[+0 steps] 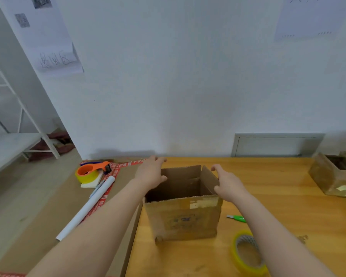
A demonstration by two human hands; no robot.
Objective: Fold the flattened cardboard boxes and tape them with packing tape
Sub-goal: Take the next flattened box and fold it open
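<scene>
The cardboard box [183, 214] stands upright near the middle of the wooden table [278, 196], with its top open so that the dark inside is visible; a pale scrap of old tape sits on its front wall near the upper edge. The left hand [151, 172] is at the left upper edge of the box, with the fingers stretched out loosely and not curled around anything. The right hand [228, 185] lies against the raised right flap, its fingers also relaxed and nearly straight; I cannot tell if the thumb hooks over the edge. To the right of the box, on the table, lies a small green cutter [237, 217], and nearer to the camera a roll of yellow tape [248, 254]. To the left lies a flat cardboard sheet [48, 216], and on it a tape dispenser [88, 172] with an orange handle and a white rolled tube [86, 208]. A second box [336, 174] stands at the right end of the table.
</scene>
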